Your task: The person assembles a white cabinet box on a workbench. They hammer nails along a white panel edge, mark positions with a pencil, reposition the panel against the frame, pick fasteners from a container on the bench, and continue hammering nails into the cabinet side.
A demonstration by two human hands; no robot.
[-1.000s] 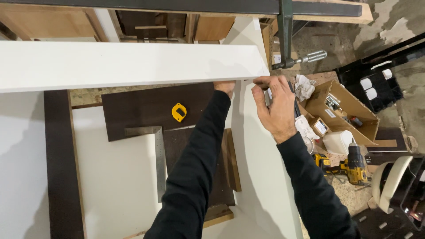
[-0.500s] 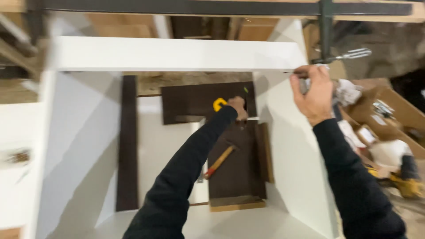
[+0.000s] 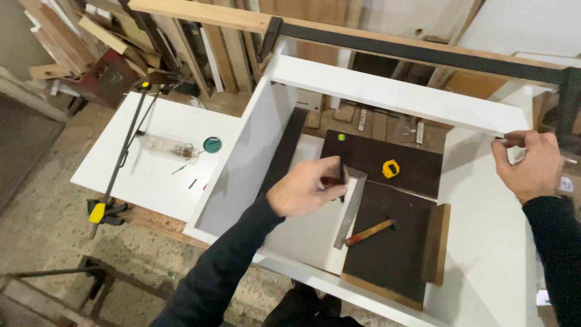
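Note:
My left hand grips the dark stock of a metal try square, whose blade points down toward me over the inside of a white cabinet box. The box's top panel runs across the far side; its right panel and left panel come toward me. My right hand is at the box's far right corner, fingers pinched on a small thin dark object that I cannot identify.
Inside the box lie dark boards, a wooden-handled hammer and a yellow tape measure. A black bar clamp spans the far side. Left, a white panel holds a teal lid, and a yellow-handled clamp lies across it.
My left hand has lifted the try square from inside the box and drawn it toward me. My view has swung left; my right hand stays at the far right corner.

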